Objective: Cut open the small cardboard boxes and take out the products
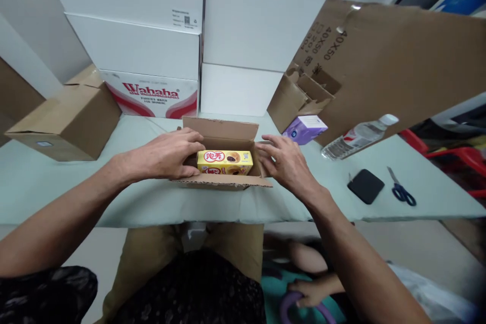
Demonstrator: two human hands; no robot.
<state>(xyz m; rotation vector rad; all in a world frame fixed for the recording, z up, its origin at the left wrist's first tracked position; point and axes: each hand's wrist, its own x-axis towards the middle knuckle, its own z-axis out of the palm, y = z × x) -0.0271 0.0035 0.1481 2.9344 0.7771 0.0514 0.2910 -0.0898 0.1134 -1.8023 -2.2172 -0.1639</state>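
Note:
A small open cardboard box (220,129) sits on the table before me, its long back flap standing up and its front flap folded outward. Inside lies a yellow snack box (225,162) with red lettering and a picture of filled puffs. My left hand (172,154) grips the left end of the cardboard box, its thumb along the front flap and its fingers over the end, near the snack box. At the right end, my right hand (283,162) has its bent fingers around the end flap. The parts of the box beneath both hands are hidden.
Behind stand a white Wahaha carton (152,93) and another white carton (237,88). A closed brown box (68,121) is left. To the right are a purple box (304,130), a water bottle (357,136), a black pad (365,186) and scissors (401,190). Another person's hand (313,291) shows below.

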